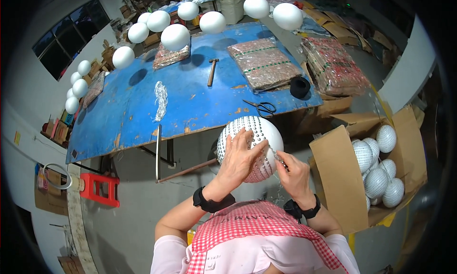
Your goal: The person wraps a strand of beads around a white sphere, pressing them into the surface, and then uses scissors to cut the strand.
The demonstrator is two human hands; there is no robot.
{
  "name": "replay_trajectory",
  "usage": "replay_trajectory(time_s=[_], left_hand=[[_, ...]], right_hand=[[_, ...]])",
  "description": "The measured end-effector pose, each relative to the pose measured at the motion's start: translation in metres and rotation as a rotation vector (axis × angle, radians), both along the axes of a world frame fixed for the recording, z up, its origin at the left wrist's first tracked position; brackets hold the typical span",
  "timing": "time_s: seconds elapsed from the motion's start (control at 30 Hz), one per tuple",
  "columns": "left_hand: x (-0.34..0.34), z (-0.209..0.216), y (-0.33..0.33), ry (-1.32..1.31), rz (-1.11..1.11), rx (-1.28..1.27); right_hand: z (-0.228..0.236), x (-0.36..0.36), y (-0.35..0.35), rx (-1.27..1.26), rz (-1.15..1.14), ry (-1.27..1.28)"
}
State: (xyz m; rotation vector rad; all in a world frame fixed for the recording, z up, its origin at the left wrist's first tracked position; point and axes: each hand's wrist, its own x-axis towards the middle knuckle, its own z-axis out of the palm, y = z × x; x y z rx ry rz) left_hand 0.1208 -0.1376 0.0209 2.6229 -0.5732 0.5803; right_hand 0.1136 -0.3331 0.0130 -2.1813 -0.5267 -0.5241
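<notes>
Room: pale walls (28,102), grey floor (128,193). Surface: blue table (128,107) ahead, paint chipped. Open carton (340,178) of studded balls (376,181) to my right. My red-checked apron (233,226) bears dark lettering, partly folded. White ball (267,135), part-studded, before me, near the table's edge. Left hand (238,157) spread against it; right hand (295,176) pinching a small silvery piece (278,157) at its right side.

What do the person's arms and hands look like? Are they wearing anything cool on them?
The left hand and right hand have no gloves. The left wrist has a black band and so does the right one, each with a dark, chunky piece attached. The short sleeves are pale pink.
</notes>
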Motion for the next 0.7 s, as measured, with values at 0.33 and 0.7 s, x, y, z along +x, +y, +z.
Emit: replay_trajectory(time_s=[0.33,0.7], left_hand=[[-0.012,0.004,-0.007,0.032,-0.015,0.077],[-0.008,0.004,-0.004,0.118,0.006,-0.007]], right_hand=[[-0.001,0.003,0.000,0.155,0.028,0.131],[-0.011,-0.003,0.000,-0.132,0.000,-0.107]])
